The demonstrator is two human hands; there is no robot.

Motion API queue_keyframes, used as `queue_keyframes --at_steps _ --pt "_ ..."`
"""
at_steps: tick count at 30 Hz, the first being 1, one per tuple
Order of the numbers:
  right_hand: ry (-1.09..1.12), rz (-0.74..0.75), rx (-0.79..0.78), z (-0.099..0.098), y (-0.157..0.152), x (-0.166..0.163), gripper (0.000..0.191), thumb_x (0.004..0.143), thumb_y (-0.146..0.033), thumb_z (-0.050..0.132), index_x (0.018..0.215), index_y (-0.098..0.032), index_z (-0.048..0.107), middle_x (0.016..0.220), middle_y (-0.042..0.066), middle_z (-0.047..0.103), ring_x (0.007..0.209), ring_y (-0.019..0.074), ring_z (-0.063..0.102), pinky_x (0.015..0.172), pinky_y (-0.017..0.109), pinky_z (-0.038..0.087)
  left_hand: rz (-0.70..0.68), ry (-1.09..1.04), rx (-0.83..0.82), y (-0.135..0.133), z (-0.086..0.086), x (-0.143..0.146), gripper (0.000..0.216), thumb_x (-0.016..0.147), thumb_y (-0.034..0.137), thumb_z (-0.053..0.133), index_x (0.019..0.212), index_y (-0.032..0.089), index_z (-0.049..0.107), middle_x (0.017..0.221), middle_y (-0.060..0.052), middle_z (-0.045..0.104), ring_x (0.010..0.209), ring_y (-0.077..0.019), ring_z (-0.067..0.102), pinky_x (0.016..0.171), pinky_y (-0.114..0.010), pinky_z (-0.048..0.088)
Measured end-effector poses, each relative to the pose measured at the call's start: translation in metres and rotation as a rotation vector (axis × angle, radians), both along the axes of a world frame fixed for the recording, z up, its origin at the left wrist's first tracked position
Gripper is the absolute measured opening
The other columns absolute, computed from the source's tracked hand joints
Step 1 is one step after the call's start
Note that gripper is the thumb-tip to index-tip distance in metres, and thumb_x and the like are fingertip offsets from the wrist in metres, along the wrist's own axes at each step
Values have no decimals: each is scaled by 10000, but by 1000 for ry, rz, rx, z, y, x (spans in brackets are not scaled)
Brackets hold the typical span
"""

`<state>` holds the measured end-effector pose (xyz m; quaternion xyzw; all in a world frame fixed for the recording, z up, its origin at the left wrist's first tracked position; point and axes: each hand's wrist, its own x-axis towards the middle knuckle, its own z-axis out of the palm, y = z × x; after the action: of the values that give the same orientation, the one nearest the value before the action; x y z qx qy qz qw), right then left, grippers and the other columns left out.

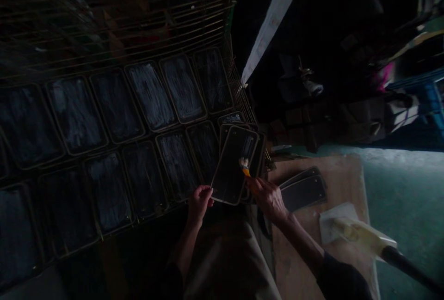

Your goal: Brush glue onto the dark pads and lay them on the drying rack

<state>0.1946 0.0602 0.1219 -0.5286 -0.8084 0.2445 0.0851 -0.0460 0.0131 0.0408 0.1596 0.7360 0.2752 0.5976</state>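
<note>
A dark rectangular panel with rounded corners and a pale edge (pixel 227 170) lies tilted on top of a few similar panels. My left hand (pixel 200 202) pinches its lower left corner between thumb and fingers. In my right hand (pixel 269 197) is a paintbrush (pixel 245 168) with an orange handle, its pale bristles against the panel's right side. A whitish streaked patch (pixel 248 143) shows near the panel's upper right. The fingertips of my right hand are partly hidden behind the hand.
Rows of white-smeared panels (pixel 151 94) lie beside a wire rack (pixel 194 22). On the right, a wooden board (pixel 347 170) bears more dark panels (pixel 305 191), a white sheet (pixel 338 214) and a yellowish object with a black handle (pixel 367 237). A pale strip (pixel 274 22) hangs above.
</note>
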Motion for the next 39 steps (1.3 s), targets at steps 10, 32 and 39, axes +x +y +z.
queue_keyframes --at_steps 10,32,39 --pt "210 9 -346 23 -72 -25 297 1012 -228 379 1266 -233 531 847 32 654 697 150 622 604 236 447 6 -67 42 -8 -9 -3 438 644 420 769 948 131 642 715 -8 667 476 -105 609 431 -213 503" --pt "-68 -52 125 -24 62 -7 281 1013 -285 421 1217 -185 586 905 65 670 767 168 614 659 258 426 -59 -70 100 -11 -15 -3 418 680 413 729 982 128 679 630 3 645 480 -109 589 432 -200 454" --pt "87 178 -142 -14 -31 -32 291 1005 -221 422 1277 -182 519 909 59 650 745 160 609 644 262 437 -74 -30 79 -9 -17 -2 381 697 372 705 982 119 687 623 4 646 464 -107 582 430 -203 451"
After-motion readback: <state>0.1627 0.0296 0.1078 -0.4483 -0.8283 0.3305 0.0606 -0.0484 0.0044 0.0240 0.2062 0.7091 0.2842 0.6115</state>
